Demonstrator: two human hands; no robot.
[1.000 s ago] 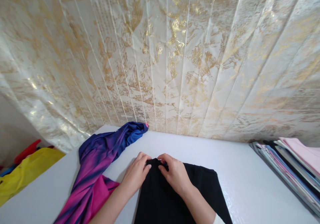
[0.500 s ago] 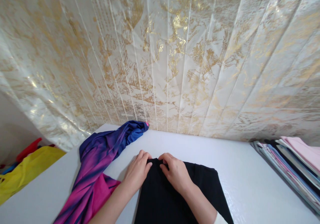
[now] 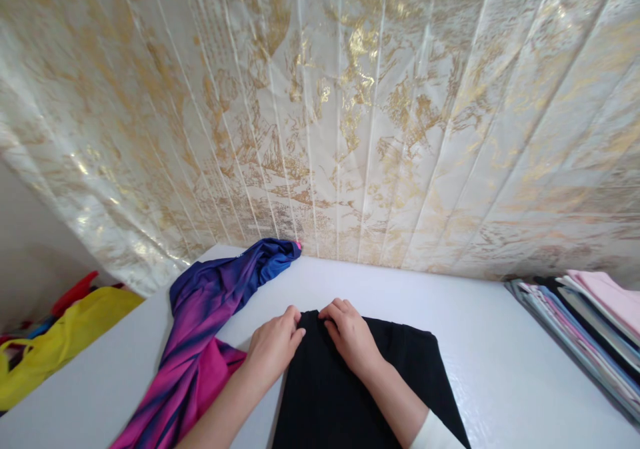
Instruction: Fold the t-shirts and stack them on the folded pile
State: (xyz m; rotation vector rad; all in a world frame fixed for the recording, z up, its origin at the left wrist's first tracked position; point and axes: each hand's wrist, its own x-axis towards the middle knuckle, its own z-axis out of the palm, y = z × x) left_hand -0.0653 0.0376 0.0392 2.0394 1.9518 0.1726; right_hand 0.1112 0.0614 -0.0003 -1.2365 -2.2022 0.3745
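Note:
A black garment lies flat with a folded look on the white table, its near part cut off by the bottom of the view. My left hand pinches its far left corner between thumb and fingers. Just to the right, my right hand grips the same far edge, fingers curled over the cloth. A short stretch of black edge shows between the two hands. What kind of garment it is I cannot make out.
Left of the hands lies a crumpled purple, blue and pink garment. A stack of folded clothes stands at the right. Beyond the table's left edge is a yellow cloth. A gold-patterned curtain hangs behind the table.
The view has shifted slightly. Both hands stay on the far edge of the black garment; the right hand's fingers sit slightly higher in view.

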